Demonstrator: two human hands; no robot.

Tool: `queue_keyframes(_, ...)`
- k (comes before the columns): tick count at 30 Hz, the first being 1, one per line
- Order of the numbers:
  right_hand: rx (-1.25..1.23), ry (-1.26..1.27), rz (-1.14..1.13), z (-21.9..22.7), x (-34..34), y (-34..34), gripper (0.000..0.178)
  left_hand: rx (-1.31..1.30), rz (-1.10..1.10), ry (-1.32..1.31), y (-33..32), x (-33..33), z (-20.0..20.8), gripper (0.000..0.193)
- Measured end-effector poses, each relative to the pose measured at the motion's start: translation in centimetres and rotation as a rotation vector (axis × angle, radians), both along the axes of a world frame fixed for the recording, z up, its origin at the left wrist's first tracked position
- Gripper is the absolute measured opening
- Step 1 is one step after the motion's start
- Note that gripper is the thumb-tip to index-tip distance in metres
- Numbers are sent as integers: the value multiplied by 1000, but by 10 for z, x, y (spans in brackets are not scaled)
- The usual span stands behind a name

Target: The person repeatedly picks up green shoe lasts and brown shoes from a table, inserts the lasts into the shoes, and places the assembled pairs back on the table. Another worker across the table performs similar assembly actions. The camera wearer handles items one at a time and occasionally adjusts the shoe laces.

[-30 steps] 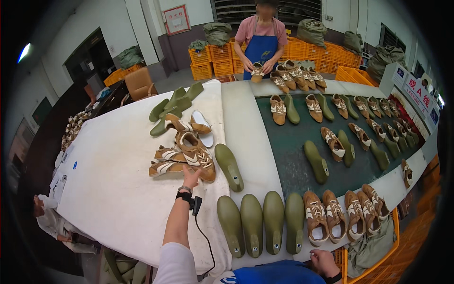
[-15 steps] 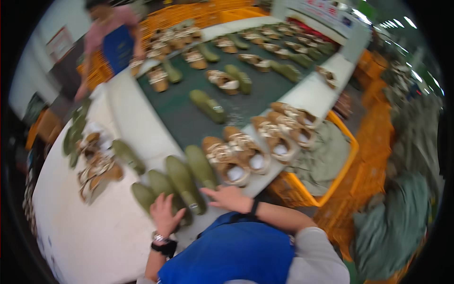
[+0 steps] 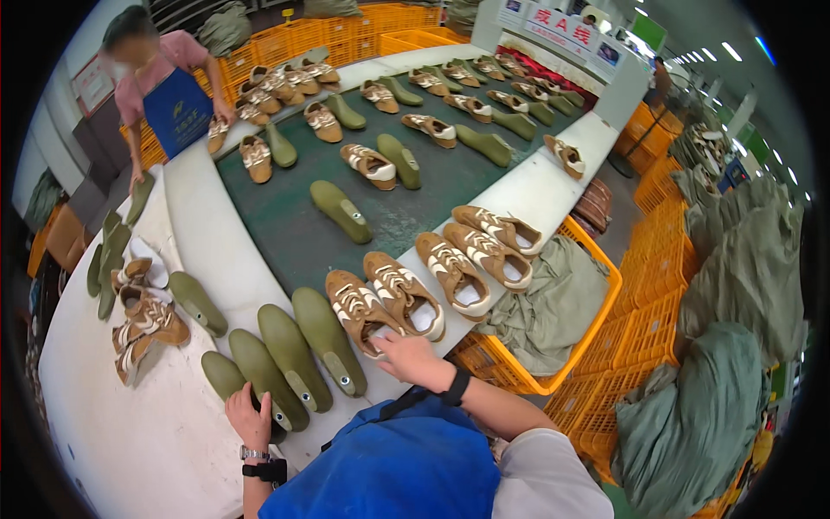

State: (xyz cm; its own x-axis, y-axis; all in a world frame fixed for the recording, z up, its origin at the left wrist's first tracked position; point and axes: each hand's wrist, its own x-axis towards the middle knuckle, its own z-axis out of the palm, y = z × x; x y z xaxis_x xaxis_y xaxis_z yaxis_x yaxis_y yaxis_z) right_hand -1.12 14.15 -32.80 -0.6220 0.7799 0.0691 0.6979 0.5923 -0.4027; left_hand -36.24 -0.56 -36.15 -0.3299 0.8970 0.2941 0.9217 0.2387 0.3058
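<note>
Several green shoe lasts lie side by side in front of me. My left hand is closed round the heel end of the leftmost last, thumb on its right side. To the right of the lasts stands a row of brown sneakers with white stripes and laces. My right hand has its fingers at the heel opening of the nearest sneaker, gripping its collar; the fingertips are partly inside the shoe. The sneaker beside it has white lining showing.
A green conveyor belt carries more sneakers and lasts. On the white table at left lie loose lasts and sneakers. An orange crate holding grey-green cloth stands at right. A co-worker in a blue apron stands at far left.
My left hand has moved from spread fingers over the lasts to the leftmost one. My right hand has gone from beside the rightmost last to the nearest sneaker's heel.
</note>
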Motion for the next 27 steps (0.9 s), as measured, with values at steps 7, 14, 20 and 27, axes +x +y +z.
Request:
queue_keyframes(7,-73,233,82,26,2,3,17,2,25,-173,18,25,55,43)
queue_keyframes(14,170,295,349,92,-46,-13,20,178,-245,-226,78,111,151,62)
queue_keyframes(20,61,432,408,104,-53,-13,24,364,-246,-248,92,113,149,39)
queue_keyframes(27,-110,354,403,114,-50,7,29,294,-140,-168,85,111,144,34)
